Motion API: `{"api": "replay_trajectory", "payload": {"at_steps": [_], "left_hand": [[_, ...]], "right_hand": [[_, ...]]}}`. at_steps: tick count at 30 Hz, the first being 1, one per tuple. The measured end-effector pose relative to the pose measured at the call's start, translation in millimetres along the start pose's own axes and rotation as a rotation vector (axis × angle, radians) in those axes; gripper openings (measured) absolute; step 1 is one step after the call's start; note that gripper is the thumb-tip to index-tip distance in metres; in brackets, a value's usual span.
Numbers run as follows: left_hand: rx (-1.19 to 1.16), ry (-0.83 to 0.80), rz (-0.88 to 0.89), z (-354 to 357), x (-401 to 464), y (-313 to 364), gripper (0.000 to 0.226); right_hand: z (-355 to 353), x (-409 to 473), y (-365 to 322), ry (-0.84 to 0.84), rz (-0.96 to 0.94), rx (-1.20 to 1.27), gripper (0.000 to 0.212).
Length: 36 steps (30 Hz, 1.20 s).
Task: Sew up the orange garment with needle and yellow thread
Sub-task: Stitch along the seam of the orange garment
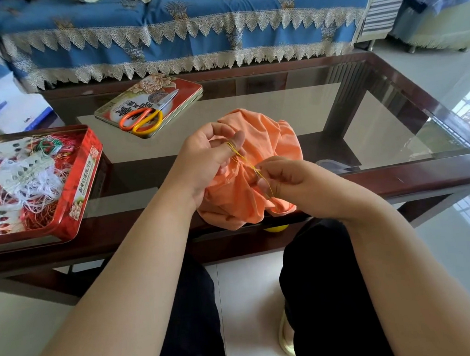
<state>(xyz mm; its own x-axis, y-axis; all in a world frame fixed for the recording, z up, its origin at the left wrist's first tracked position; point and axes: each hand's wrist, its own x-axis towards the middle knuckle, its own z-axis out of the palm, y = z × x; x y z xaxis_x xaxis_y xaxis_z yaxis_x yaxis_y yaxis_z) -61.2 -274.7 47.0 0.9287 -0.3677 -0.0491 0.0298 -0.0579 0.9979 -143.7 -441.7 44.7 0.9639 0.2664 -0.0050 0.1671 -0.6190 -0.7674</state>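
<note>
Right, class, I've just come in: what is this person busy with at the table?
A person is hand-sewing a bunched orange garment at the edge of a glass-topped table. The left hand grips the cloth, with yellow thread looped at its thumb; the right hand pinches the thread taut. The needle is too small to see. Orange-handled scissors lie unused on a tin lid.
</note>
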Motion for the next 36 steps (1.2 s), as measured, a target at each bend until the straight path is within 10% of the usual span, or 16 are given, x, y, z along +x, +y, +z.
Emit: {"api": "replay_trajectory", "payload": {"at_steps": [7,19,29,36], "left_hand": [[-0.008,0.028,0.022,-2,-4,0,0.009],[0.626,-0.1,0.362,-7,-31,-6,0.028],[-0.22,-0.128,0.07,-1,-32,4,0.037],[-0.007,-0.024,0.091,1,-28,-4,0.034]], "right_hand": [[1,2,-2,0.217,0.131,0.125,0.033],[5,9,-2,0.534,0.161,0.214,0.031],[1,-3,-4,0.034,0.101,0.244,0.04],[4,1,-5,0.359,0.142,0.558,0.033]]}}
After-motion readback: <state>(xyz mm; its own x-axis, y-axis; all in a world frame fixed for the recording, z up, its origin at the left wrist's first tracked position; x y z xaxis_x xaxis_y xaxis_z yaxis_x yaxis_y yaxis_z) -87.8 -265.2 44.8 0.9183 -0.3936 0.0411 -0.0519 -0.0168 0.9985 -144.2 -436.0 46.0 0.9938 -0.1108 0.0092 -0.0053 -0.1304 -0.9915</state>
